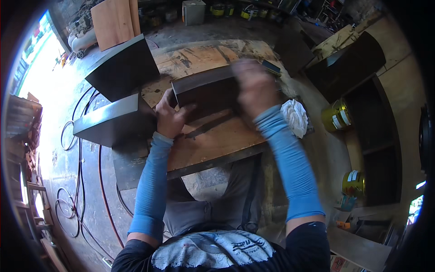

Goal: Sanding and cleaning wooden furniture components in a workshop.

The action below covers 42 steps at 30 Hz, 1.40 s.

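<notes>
Left grip (170, 119) clasps the left end of a dark box-shaped piece (207, 93) over the wooden desk (215, 145), thumb on its near side, presumably steadying it. Right grip (257, 88) blurred at the opposite end; closure cannot be told. Crumpled white cloth (294, 119) nearby, likely kept within reach.

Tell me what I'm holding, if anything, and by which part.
Your left grip holds the dark rectangular piece by its left end; your right grip is blurred near the other end, so its hold can't be told.
</notes>
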Available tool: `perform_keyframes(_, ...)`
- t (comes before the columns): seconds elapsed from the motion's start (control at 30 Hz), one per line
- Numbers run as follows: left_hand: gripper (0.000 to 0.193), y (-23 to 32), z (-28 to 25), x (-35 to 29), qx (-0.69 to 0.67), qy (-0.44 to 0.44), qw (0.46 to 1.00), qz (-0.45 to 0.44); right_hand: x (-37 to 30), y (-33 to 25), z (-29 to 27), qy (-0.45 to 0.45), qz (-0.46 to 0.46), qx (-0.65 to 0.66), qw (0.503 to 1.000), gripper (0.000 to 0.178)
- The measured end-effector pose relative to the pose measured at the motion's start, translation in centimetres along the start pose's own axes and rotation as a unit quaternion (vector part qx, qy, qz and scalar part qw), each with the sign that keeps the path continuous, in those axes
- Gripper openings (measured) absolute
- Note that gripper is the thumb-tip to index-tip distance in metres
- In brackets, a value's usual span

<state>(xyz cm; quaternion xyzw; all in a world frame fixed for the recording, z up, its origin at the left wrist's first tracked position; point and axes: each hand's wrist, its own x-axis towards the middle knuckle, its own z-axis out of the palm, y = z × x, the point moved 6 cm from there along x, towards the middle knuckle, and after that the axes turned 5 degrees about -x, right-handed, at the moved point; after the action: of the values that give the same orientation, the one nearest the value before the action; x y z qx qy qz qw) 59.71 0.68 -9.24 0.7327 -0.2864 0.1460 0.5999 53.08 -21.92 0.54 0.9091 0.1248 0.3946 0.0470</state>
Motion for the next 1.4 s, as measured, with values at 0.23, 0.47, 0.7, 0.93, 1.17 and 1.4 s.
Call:
perform_keyframes(0.23, 0.088, 14.4, 4.7, -1.0, 0.223, 0.124, 0.944, 0.209, -19.9, 18.8, -4.6, -0.033, 0.352, -0.062, 0.933, 0.050)
perform_keyframes(0.47, 0.076, 10.5, 17.5, 13.0, 0.430, -0.346, 0.834, -0.008, -16.6, 10.8, -5.7, 0.035, 0.436, 0.154, 0.886, 0.050)
perform_keyframes(0.7, 0.051, 17.7, 11.8, 7.4, 0.135, -0.104, 0.980, 0.104, -5.6, 6.5, -11.6, 0.141, 0.305, 0.288, 0.897, 0.055)
perform_keyframes(0.93, 0.046, 15.8, 11.6, 2.5, 0.024, -0.016, 0.996, 0.086, -5.0, 4.8, -9.5, 0.006, 0.209, 0.219, 0.953, 0.058)
perform_keyframes(1.17, 0.043, 16.8, 11.0, 1.5, 0.093, 0.016, 0.985, 0.144, -6.9, 4.9, -8.4, 0.071, 0.132, 0.196, 0.969, 0.059)
perform_keyframes(1.4, 0.058, 15.1, 9.1, 3.2, 0.096, 0.027, 0.988, 0.116, -9.0, 12.1, -7.1, -0.133, 0.306, 0.097, 0.938, 0.047)
